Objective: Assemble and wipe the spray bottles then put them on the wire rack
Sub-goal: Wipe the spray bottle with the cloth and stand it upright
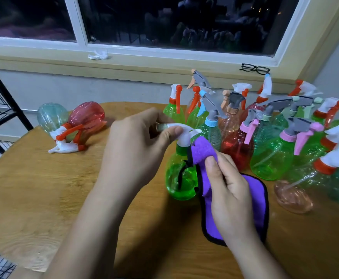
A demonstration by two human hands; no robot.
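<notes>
Open tabletop (44, 188) left; dense bottle cluster (265, 137) right.

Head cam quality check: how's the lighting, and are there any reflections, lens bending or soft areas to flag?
Head view: dim, warm indoor light; the dark window shows faint reflections; wide-angle bending curves the sill and the table edge; the left hand and right hand throw soft shadows on the wood; the green bottle and purple cloth read clearly, while the bottles at the right edge look smeared.

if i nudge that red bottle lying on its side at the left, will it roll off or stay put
Probably light: the red bottle looks empty and see-through, so a nudge should shift it. Its round body may rock, but the trigger heads at its near side likely block a full roll.
</notes>
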